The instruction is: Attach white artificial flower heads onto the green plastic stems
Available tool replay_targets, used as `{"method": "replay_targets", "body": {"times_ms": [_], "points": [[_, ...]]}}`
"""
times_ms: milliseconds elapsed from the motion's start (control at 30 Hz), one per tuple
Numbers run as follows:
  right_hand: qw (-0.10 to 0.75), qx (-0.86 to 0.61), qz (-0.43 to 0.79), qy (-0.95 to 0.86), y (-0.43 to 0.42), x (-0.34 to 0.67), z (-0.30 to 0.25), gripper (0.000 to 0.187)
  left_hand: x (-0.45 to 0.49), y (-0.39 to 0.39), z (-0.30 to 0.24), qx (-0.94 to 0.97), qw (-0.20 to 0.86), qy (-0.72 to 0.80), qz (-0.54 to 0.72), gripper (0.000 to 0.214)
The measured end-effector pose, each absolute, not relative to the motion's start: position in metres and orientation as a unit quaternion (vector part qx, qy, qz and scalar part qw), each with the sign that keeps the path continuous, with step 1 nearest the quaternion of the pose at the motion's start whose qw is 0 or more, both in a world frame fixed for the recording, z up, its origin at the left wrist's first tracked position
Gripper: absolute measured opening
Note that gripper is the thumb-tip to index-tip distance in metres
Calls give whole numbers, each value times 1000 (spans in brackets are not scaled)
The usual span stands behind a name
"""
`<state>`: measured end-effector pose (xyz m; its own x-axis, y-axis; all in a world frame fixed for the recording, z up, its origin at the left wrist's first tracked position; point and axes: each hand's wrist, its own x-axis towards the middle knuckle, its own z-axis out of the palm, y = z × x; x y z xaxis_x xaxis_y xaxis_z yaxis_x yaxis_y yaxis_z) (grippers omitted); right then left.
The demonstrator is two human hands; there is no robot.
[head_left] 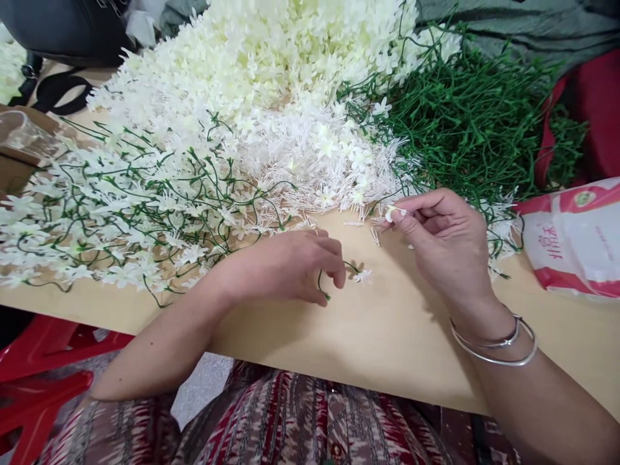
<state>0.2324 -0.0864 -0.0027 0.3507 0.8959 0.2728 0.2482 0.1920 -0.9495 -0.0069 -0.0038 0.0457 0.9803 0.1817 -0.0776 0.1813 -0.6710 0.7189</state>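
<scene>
My left hand point(295, 265) is closed over the table's near part, its fingers curled round a thin green plastic stem point(320, 284). A small white blossom point(362, 276) sits on a stem end just right of those fingers. To the right, my right hand point(443, 239) pinches a small white artificial flower point(393, 213) between thumb and forefinger. A few loose white stamens point(356, 223) lie on the table between the hands. Left of my left hand spread many white flowers on green stems point(159, 194).
Behind the hands rises a big pile of cream petals point(271, 51), with white stamens point(290, 155) in front. Green stems point(465, 116) are heaped at the right, near a red and white packet point(576, 236). A black bag point(72, 32) stands far left; a red stool point(43, 374) is below.
</scene>
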Motion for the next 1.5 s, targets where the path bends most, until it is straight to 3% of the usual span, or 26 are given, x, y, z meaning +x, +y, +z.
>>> {"method": "replay_targets", "body": {"times_ms": [167, 367, 567, 767, 1500], "points": [[584, -573, 288, -496, -87, 230, -2, 8, 3, -12, 33, 923, 379, 64, -15, 19], [575, -550, 334, -505, -89, 233, -2, 7, 14, -9, 29, 786, 582, 143, 151, 7], [541, -531, 438, -483, -89, 230, -1, 22, 20, -8, 8, 632, 692, 236, 256, 33], [509, -538, 435, -512, -91, 228, -1, 20, 25, -9, 1, 612, 699, 242, 282, 41], [448, -575, 319, -606, -99, 219, 6, 4, 24, -12, -12, 674, 612, 297, 288, 27]]}}
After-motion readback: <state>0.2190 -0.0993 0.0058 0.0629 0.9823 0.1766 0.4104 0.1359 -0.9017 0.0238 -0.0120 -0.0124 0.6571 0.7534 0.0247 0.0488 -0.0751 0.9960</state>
